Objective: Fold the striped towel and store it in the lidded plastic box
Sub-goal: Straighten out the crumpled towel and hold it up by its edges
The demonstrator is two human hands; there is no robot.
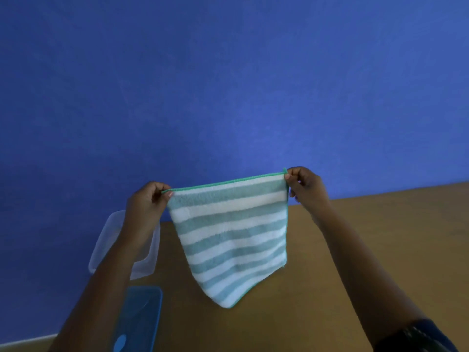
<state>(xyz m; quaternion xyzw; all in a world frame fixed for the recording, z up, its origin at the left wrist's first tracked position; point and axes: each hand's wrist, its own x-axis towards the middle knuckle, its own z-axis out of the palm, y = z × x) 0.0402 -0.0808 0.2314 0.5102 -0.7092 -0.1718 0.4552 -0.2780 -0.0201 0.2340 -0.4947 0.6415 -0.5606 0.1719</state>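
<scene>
The striped towel [232, 235], teal and white with a green hem, hangs spread out in the air above the wooden table [355, 250]. My left hand [147, 199] pinches its upper left corner and my right hand [305, 186] pinches its upper right corner. The towel's lower tip hangs just above the table. The clear plastic box [149, 250] stands open at the table's left edge, partly hidden behind my left forearm. Its blue lid [142, 318] lies flat in front of the box, near me.
A blue wall [228, 85] rises directly behind the table. The table's left edge runs close beside the box and lid. A dark sleeve [418, 336] shows at the lower right.
</scene>
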